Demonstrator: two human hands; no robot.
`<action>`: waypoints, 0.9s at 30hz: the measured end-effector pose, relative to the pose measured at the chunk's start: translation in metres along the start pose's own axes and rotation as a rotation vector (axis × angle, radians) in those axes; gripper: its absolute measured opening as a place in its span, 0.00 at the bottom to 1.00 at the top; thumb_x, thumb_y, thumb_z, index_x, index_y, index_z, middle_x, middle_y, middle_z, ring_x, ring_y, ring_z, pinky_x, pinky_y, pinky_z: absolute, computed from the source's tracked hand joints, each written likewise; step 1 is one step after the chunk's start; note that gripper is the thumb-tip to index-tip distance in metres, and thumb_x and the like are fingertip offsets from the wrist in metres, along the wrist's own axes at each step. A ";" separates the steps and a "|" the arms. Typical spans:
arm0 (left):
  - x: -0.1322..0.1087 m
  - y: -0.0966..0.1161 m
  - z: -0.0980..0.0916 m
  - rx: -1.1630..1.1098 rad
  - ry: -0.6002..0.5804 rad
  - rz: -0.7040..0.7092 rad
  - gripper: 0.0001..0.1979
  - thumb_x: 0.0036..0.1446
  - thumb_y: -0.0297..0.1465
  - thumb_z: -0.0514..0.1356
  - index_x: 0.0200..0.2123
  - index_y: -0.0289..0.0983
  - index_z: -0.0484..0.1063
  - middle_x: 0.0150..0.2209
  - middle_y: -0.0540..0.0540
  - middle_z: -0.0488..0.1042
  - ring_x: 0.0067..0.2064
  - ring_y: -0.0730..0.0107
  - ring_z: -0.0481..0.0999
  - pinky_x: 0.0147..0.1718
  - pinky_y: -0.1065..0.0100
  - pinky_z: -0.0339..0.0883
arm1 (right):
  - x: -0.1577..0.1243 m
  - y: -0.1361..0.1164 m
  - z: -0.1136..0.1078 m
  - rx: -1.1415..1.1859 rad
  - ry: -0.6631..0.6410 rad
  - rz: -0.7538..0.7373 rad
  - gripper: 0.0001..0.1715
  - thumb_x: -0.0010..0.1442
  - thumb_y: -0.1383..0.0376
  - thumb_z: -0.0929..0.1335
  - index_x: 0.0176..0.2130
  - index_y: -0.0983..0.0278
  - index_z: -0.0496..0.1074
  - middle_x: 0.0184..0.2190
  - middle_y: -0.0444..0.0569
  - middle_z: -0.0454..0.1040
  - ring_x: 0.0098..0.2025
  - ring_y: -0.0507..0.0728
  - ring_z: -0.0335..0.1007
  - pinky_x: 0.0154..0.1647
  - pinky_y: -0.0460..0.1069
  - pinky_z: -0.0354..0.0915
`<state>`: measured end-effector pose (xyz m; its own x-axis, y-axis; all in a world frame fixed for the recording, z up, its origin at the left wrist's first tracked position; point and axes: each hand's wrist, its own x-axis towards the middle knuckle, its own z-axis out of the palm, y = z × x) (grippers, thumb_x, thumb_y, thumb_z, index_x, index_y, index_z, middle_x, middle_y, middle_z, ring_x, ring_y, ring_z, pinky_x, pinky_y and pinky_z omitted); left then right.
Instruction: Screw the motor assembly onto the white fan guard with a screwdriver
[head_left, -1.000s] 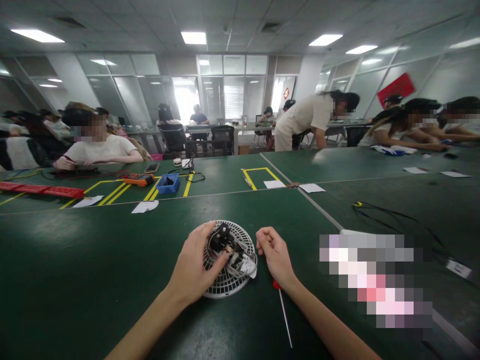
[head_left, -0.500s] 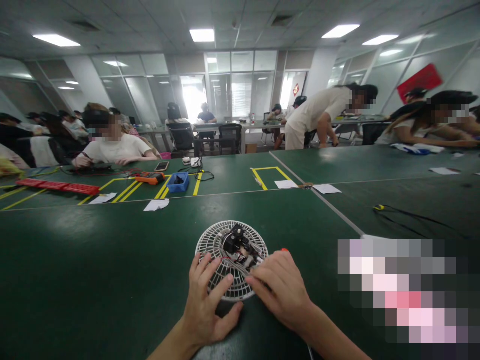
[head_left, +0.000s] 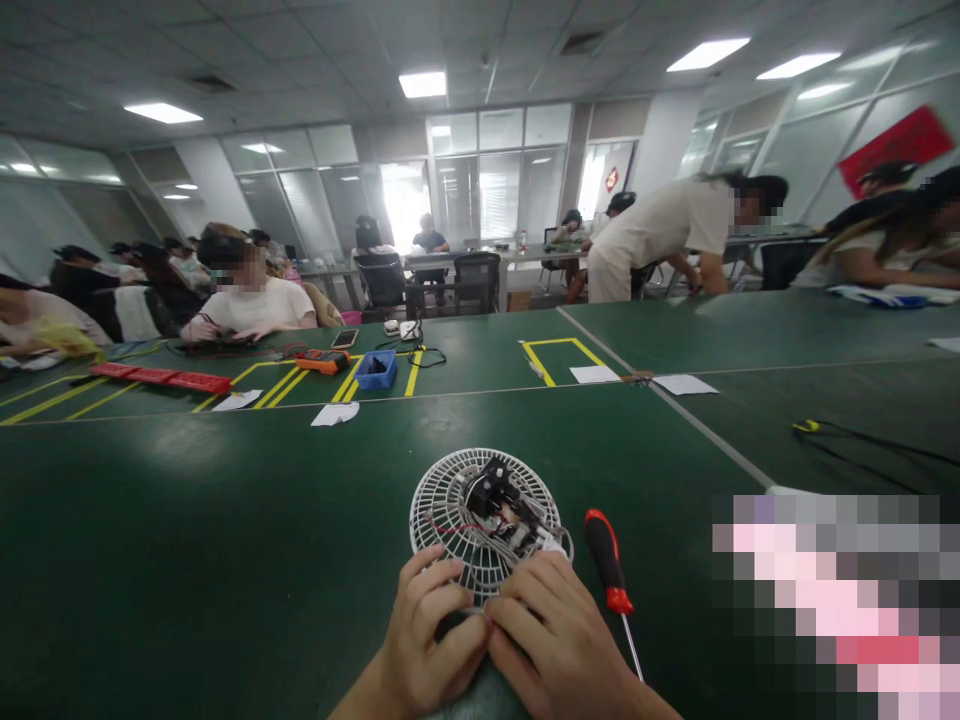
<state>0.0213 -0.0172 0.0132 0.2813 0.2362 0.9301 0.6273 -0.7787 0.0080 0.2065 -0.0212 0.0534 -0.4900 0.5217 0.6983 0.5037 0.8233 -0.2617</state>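
Note:
A round white fan grille [head_left: 442, 500] lies flat on the green table [head_left: 225, 520], with a black motor block and loose wires [head_left: 501, 506] at its centre. My left hand [head_left: 433, 640] curls its fingers over the grille's near rim. My right hand [head_left: 559, 645] lies beside it with fingers bent onto the same rim, the fingertips of both hands meeting. Just right of the grille, a screwdriver [head_left: 607, 563] with a red and black handle rests on the table, untouched.
Across the table lie a blue tray [head_left: 376, 370], an orange meter [head_left: 322, 362], a phone [head_left: 344, 339], red strips [head_left: 161, 376], paper slips [head_left: 335, 413] and yellow tape lines. A black cable [head_left: 870, 440] runs at right. Several people sit or stand at the far tables.
Both hands have drawn back to the grille's near rim and closed together. The right hand has come off the screwdriver area, so the screwdriver now lies uncovered. The view has shifted left.

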 end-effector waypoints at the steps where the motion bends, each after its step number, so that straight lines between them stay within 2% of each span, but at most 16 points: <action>1: 0.001 0.000 -0.001 -0.013 -0.016 -0.002 0.07 0.64 0.22 0.59 0.37 0.38 0.75 0.36 0.47 0.73 0.50 0.64 0.75 0.59 0.54 0.70 | 0.001 -0.001 -0.001 0.015 -0.003 0.012 0.13 0.69 0.72 0.63 0.35 0.63 0.73 0.30 0.47 0.74 0.34 0.57 0.66 0.41 0.54 0.60; 5: 0.002 0.000 -0.003 -0.061 -0.055 -0.007 0.08 0.66 0.21 0.57 0.37 0.35 0.75 0.34 0.48 0.77 0.46 0.67 0.77 0.59 0.55 0.69 | 0.001 -0.001 -0.001 0.056 -0.020 0.048 0.10 0.68 0.73 0.65 0.36 0.63 0.73 0.31 0.48 0.75 0.36 0.58 0.66 0.42 0.54 0.61; 11: 0.008 -0.002 -0.006 -0.050 -0.064 0.018 0.07 0.66 0.22 0.58 0.40 0.35 0.77 0.35 0.47 0.81 0.46 0.66 0.78 0.56 0.56 0.70 | 0.004 -0.001 -0.001 0.072 -0.030 0.085 0.09 0.66 0.73 0.65 0.35 0.63 0.73 0.32 0.48 0.75 0.37 0.58 0.67 0.44 0.56 0.62; 16: 0.013 -0.004 -0.010 -0.045 -0.072 0.004 0.08 0.65 0.21 0.59 0.42 0.33 0.77 0.35 0.46 0.81 0.43 0.68 0.78 0.56 0.59 0.69 | 0.014 0.005 -0.016 0.028 0.018 0.010 0.09 0.64 0.74 0.65 0.37 0.63 0.74 0.32 0.48 0.76 0.37 0.59 0.68 0.45 0.57 0.63; 19: 0.014 -0.005 -0.011 -0.056 -0.104 0.006 0.09 0.65 0.20 0.59 0.42 0.33 0.78 0.37 0.45 0.82 0.43 0.67 0.77 0.56 0.58 0.67 | 0.016 0.022 -0.029 -0.046 0.099 0.068 0.13 0.61 0.77 0.64 0.39 0.63 0.74 0.33 0.49 0.77 0.38 0.59 0.70 0.43 0.56 0.64; 21: 0.014 -0.005 -0.010 -0.059 -0.115 0.013 0.09 0.65 0.20 0.59 0.42 0.34 0.78 0.38 0.45 0.82 0.44 0.66 0.77 0.56 0.57 0.67 | 0.015 0.040 -0.038 -0.155 0.126 0.180 0.14 0.60 0.77 0.64 0.40 0.62 0.74 0.36 0.52 0.78 0.39 0.61 0.72 0.41 0.56 0.65; 23: 0.014 -0.005 -0.010 -0.055 -0.113 0.015 0.08 0.64 0.20 0.60 0.41 0.35 0.79 0.38 0.45 0.82 0.43 0.67 0.77 0.56 0.58 0.67 | 0.012 0.060 -0.045 -0.301 0.070 0.364 0.15 0.59 0.75 0.64 0.44 0.64 0.75 0.41 0.55 0.78 0.42 0.64 0.73 0.41 0.57 0.67; 25: 0.014 -0.005 -0.009 -0.045 -0.100 0.020 0.08 0.64 0.21 0.60 0.41 0.35 0.79 0.38 0.45 0.82 0.43 0.67 0.77 0.55 0.58 0.68 | 0.006 0.078 -0.049 -0.441 -0.055 0.556 0.16 0.61 0.69 0.66 0.48 0.66 0.76 0.44 0.61 0.77 0.42 0.68 0.74 0.37 0.58 0.68; 27: 0.014 -0.005 -0.009 -0.025 -0.086 0.024 0.08 0.65 0.21 0.60 0.41 0.36 0.79 0.38 0.46 0.82 0.43 0.67 0.77 0.54 0.58 0.69 | 0.000 0.091 -0.051 -0.476 -0.203 0.720 0.15 0.62 0.63 0.68 0.46 0.66 0.77 0.45 0.65 0.77 0.41 0.70 0.76 0.34 0.58 0.67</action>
<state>0.0158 -0.0152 0.0294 0.3579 0.2660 0.8951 0.6019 -0.7986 -0.0034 0.2882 0.0422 0.0638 -0.0336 0.9441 0.3278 0.9589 0.1229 -0.2557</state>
